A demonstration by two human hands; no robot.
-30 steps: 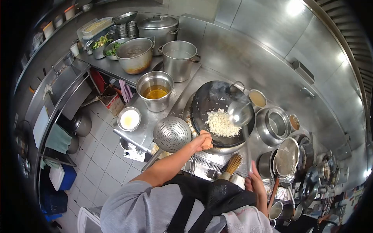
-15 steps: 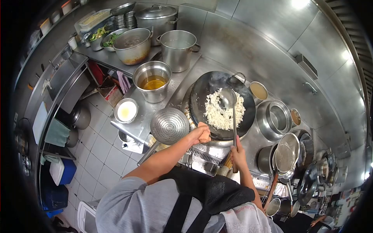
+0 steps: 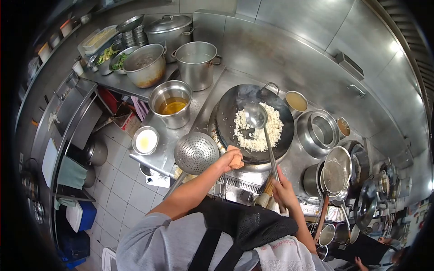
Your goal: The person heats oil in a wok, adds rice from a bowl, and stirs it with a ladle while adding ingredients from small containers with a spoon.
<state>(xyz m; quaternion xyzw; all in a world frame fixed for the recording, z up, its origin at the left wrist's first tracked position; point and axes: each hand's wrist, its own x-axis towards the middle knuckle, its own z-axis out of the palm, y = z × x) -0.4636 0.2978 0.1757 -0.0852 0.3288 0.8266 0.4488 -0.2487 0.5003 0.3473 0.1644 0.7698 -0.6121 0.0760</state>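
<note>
My left hand is closed around a folded orange-pink cloth at the near-left rim of the black wok. The wok's handle there, if any, is hidden under the cloth and fingers. My right hand grips the long handle of a steel ladle. Its bowl rests toward the far side of the wok, against white rice spread over the wok's middle and right. A perforated strainer lies just left of my left hand.
Left of the wok stand a pot of yellow oil and a bowl of pale liquid. Large pots line the back left. Nested steel basins and sieves crowd the right. Another person's hand shows at lower right.
The ladle's bowl has shifted left and slightly toward me, and my right hand has moved right and lower. Rice now lies more to the right. My left hand keeps its hold.
</note>
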